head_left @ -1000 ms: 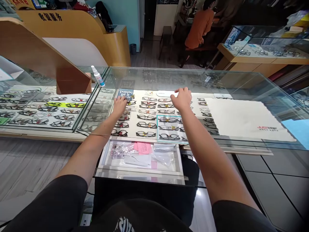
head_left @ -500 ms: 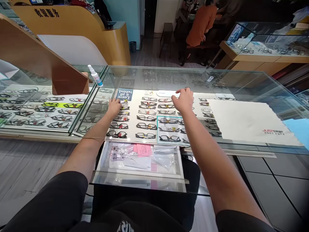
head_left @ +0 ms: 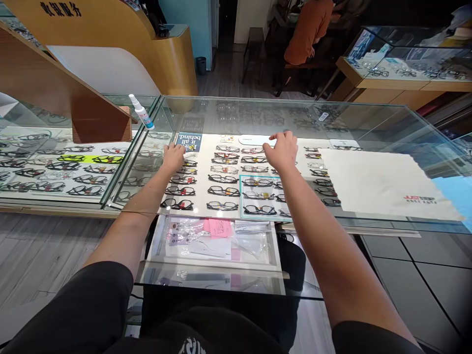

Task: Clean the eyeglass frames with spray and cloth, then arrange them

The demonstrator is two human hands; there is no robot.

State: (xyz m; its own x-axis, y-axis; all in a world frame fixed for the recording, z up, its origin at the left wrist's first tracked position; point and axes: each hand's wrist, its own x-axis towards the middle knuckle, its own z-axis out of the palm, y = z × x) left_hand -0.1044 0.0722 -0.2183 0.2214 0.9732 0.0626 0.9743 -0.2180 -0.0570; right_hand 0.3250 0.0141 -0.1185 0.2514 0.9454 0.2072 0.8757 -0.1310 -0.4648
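Rows of eyeglasses (head_left: 223,191) lie on white trays beneath the glass top of a display case (head_left: 206,212). My left hand (head_left: 174,157) rests on the glass at the left, beside a blue card (head_left: 189,141) with white lettering; its fingers are slightly apart and nothing shows in them. Farther right, my right hand (head_left: 282,150) is over the glass with thumb and forefinger apart, near a white oval label (head_left: 254,140). No object is visible in that hand. A cream cloth (head_left: 379,182) with red lettering lies right of it.
A white spray bottle (head_left: 142,113) stands on the glass at the left, near a wooden panel (head_left: 99,118). Below the case, an open drawer (head_left: 275,246) holds plastic bags and pink paper. A person in orange (head_left: 308,32) sits in the background.
The view has shifted slightly, so the background sits a little higher in the picture. Both hands stay in nearly the same places over the glass.
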